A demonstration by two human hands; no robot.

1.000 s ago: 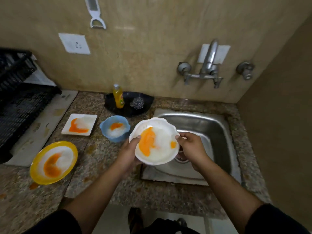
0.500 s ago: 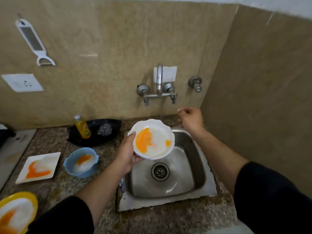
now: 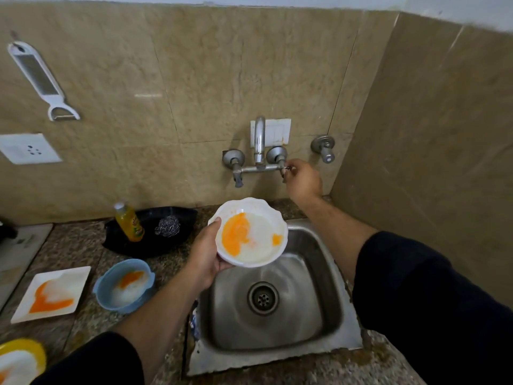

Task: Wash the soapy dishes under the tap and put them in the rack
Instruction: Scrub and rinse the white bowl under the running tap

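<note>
White and scalloped, the bowl (image 3: 251,232) is gripped in the left hand (image 3: 205,254), thumb hooked over its left rim and palm underneath (orange smears and suds coat the inside). It hangs over the back-left corner of the steel sink (image 3: 324,273), below the tap (image 3: 259,140). The right hand (image 3: 302,179) is raised to the wall, fingertips pinched on the tap's right knob (image 3: 281,163).

On the counter left of the sink stand a blue bowl (image 3: 125,284) and a square plate (image 3: 52,293), and a yellow plate (image 3: 19,359) is cut off at the bottom-left edge. All three carry orange and foam. Behind them a black tray (image 3: 155,247) holds a soap bottle (image 3: 129,223) and a steel scrubber (image 3: 167,226). A grater (image 3: 41,79) hangs on the tiled wall.
</note>
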